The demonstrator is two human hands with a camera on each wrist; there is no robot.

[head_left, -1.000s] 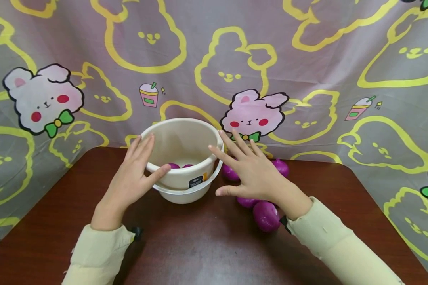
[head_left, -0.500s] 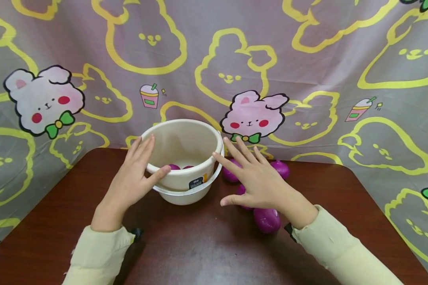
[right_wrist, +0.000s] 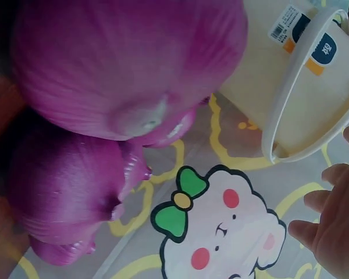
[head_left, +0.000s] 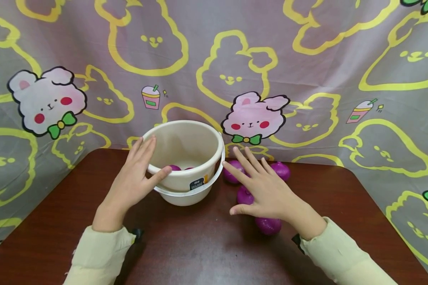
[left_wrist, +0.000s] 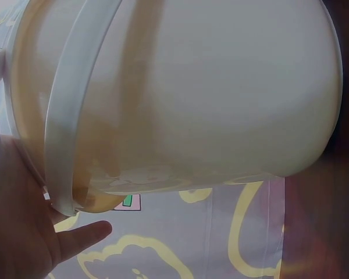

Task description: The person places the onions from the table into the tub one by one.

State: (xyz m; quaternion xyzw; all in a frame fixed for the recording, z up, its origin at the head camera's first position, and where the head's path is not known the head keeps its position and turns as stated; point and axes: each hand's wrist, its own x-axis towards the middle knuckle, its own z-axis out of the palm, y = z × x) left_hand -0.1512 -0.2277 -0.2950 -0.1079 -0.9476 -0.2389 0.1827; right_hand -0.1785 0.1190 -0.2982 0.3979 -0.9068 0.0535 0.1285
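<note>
My left hand (head_left: 135, 174) rests on the left rim of a cream plastic bucket (head_left: 185, 198). Its fingers are fairly straight and its thumb lies across the front rim. Inside the bucket, parts of red onions (head_left: 174, 168) show. My right hand (head_left: 264, 188) is spread palm down above several red onions (head_left: 268, 226) to the right of the bucket, and nothing is in its fingers. Close below the right wrist, a big red onion (right_wrist: 128, 64) fills much of the right wrist view. The bucket's white handle (left_wrist: 75, 104) hangs down over its side.
The brown table (head_left: 189, 253) carries the bucket and the loose onions. Behind it hangs a grey curtain (head_left: 207, 23) with cartoon rabbits, close to the bucket's back. A dark label (head_left: 197, 184) is on the bucket's front.
My right hand has moved from beside the bucket's right rim to the right and toward me, over the onions. The left hand has stayed on the rim.
</note>
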